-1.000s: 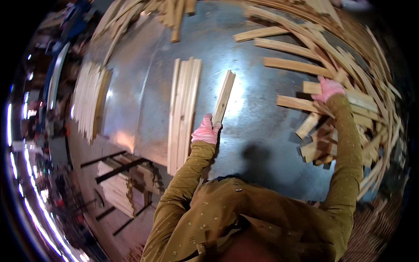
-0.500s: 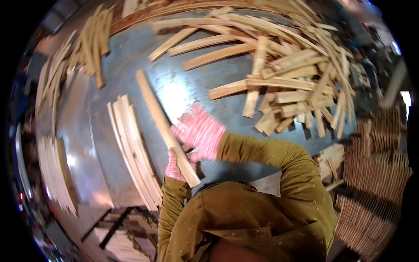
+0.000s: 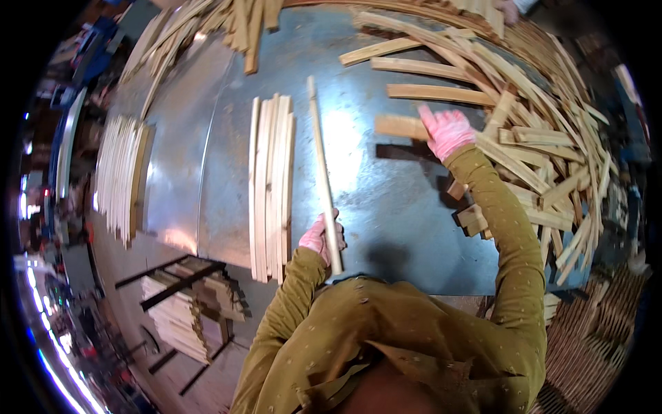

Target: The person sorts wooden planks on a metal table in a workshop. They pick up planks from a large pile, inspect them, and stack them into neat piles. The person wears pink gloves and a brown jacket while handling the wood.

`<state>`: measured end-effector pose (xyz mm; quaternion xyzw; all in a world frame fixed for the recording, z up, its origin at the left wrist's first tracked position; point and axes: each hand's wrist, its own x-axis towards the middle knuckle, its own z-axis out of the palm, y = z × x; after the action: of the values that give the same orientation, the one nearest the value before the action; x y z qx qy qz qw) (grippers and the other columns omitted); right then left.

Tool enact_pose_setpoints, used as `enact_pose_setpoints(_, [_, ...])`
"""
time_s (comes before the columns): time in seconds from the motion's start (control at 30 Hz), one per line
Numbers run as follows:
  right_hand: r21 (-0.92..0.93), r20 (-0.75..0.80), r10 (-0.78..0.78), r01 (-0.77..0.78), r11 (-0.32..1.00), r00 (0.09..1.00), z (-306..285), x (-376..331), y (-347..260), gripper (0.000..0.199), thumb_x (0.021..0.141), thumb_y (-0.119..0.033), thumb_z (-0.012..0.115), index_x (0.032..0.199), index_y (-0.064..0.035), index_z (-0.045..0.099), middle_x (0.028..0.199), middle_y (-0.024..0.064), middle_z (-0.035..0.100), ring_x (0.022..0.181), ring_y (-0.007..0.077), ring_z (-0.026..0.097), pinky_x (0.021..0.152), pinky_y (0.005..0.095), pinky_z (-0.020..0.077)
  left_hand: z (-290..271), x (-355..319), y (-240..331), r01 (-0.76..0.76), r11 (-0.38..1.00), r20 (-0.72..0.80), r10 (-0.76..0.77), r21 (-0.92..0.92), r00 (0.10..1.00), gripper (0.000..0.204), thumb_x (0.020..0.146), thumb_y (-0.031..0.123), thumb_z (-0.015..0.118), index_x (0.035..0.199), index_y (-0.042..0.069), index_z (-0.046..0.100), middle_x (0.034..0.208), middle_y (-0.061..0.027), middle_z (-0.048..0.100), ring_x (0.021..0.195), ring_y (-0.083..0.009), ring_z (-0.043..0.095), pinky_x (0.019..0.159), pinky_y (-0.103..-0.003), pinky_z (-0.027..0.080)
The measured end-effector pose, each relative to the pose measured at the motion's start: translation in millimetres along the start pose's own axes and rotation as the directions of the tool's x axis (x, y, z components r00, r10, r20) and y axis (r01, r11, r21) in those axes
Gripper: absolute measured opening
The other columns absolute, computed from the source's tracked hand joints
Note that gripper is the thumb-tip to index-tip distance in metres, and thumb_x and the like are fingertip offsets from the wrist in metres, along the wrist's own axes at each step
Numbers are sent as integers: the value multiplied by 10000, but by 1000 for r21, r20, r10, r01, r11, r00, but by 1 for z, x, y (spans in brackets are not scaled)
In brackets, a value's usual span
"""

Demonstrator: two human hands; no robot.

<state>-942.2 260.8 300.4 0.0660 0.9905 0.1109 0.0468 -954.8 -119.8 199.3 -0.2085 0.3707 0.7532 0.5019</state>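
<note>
My left hand [image 3: 316, 238], in a pink-and-white glove, is closed around the near end of a pale wooden strip [image 3: 321, 165] that stands on its narrow edge and points away from me. To the left of it lies a row of several strips [image 3: 271, 186] side by side. My right hand [image 3: 449, 132], gloved alike, is out at the right and grips a short-looking wooden slat [image 3: 400, 126], whose left end sticks out and casts a shadow on the table. Beyond and beside that hand spreads a loose pile of wooden slats [image 3: 524, 165].
The blue-grey metal table [image 3: 224, 145] carries another stack of strips [image 3: 123, 179] at the far left and loose strips [image 3: 254, 34] at the back. Below its left side stands a rack of wood [image 3: 176, 310]. Another person's hand [image 3: 509, 10] shows at the top right.
My right hand has left the strip in my left hand, reached right and taken hold of a slat by the pile. The view has turned left, and the left-hand strip now stands on edge.
</note>
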Motion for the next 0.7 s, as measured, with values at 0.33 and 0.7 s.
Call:
enact_pose_setpoints(0.33, [866, -497, -197, 470, -171, 845, -283, 12, 36, 747, 771, -222, 772, 1396, -26, 413, 1178, 164, 607, 1026, 222, 608, 1008, 402, 430, -10, -33, 10, 219, -249, 80, 813, 944, 577, 613, 842, 219, 671, 1375, 15, 447, 1238, -272, 532, 1051, -419, 576, 908, -440, 470])
enact_pose_setpoints(0.7, [873, -478, 367, 476, 103, 798, -219, 50, 48, 804, 728, -138, 809, 1393, 17, 385, 1172, 105, 607, 969, 208, 631, 876, 321, 513, 125, -44, 55, -524, -442, 621, 749, 728, 230, 1043, 701, 435, 840, 1445, -64, 306, 1443, -310, 365, 1346, -424, 373, 1117, -479, 313])
